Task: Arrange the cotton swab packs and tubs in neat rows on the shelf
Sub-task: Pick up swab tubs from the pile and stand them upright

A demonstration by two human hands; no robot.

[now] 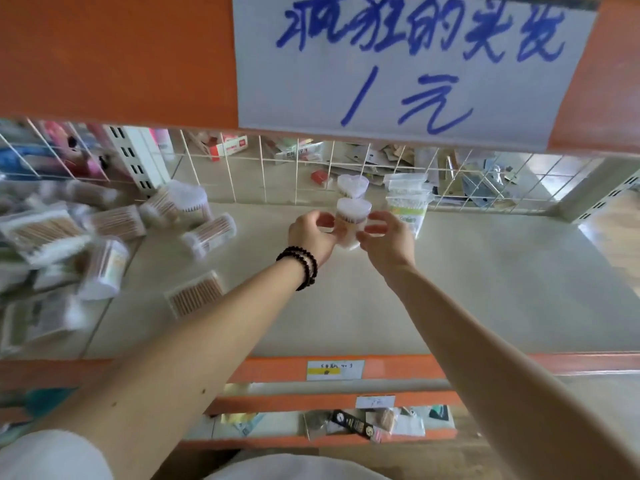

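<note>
A pale shelf (467, 289) with an orange front edge fills the scene, backed on its far side by a white wire grid (298, 174). Above it hangs a large white paper sign (408, 67) with blue handwriting that includes the numeral 1. On the left of the shelf lies a loose heap of cotton swab packs and tubs (65, 247), tipped at all angles and blurred. Near the far middle, the person's 2 bare arms reach forward. The left hand (311, 233), with a black bead bracelet (301, 266) at the wrist, and the right hand (388, 240) hold 1 heart-lidded tub (353, 211) upright between them, fingers curled round its sides and thumbs pinching it. Whether its base touches the shelf cannot be told. Just beyond it stands a second heart-lidded tub (352, 185), close to the grid. Just right of both stands a bagged swab pack (408, 199) with a green label.
</note>
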